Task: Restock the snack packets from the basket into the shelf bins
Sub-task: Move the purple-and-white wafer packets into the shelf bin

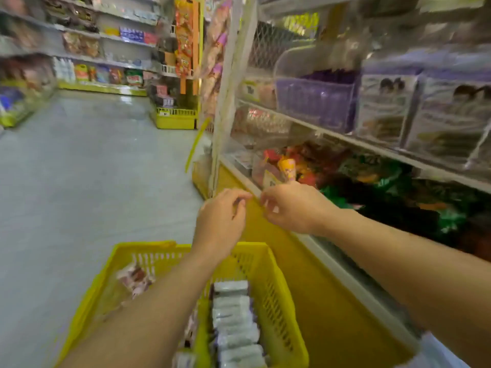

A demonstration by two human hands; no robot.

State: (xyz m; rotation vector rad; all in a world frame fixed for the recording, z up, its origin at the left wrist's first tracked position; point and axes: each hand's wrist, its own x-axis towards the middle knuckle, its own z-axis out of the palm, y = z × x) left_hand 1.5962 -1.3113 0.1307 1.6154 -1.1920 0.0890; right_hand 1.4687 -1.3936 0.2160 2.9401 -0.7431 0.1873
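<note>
Print too blurred to read. In yellow basket [261,252] on floor [79,181]: row of white-purple packets [233,314], pinkish packs [135,280] at left. In low bin [236,172]: red, orange, green snacks [332,168]. Left hand [221,221] and right hand [289,208] close together at bin's front rim, fingers [268,200] curled; cannot tell whether holding anything.

Left hand [221,221] and right hand [291,208], fingers curled, nearly touch at bin rim [345,274] above basket [148,248].

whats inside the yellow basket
A row of pale wrapped packets stands along the right side of the yellow basket, and a pinkish packet lies at the left. The left forearm covers the middle, so anything beneath it is hidden.
</note>
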